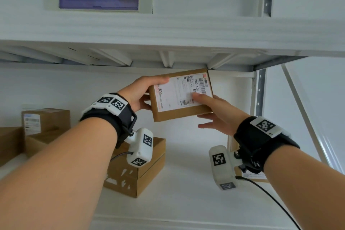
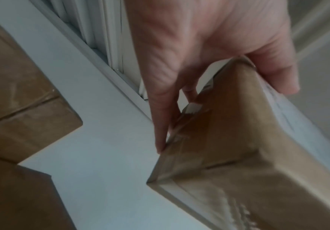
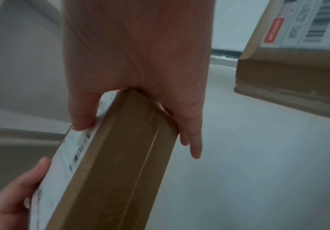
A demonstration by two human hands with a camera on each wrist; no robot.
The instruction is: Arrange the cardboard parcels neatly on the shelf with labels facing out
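Observation:
A flat cardboard parcel [image 1: 179, 97] hangs in the air above the white shelf board [image 1: 186, 201], tilted, its white shipping label turned toward me. My left hand [image 1: 149, 93] grips its left edge, thumb over the top front and fingers [image 2: 160, 124] behind. At the parcel's lower right corner my right hand [image 1: 207, 110] pinches it, thumb on the label and fingers along the back. The left wrist view shows the parcel [image 2: 229, 140] from below. In the right wrist view I see its narrow brown side [image 3: 124, 155] and the label edge.
Two stacked parcels [image 1: 141, 170] sit on the shelf under my left wrist. A labelled parcel [image 1: 46, 123] and another box [image 1: 9, 144] stand at the far left. One labelled parcel [image 3: 297, 70] lies at the right near the upright post [image 1: 260, 95]. The upper shelf [image 1: 168, 30] is close overhead.

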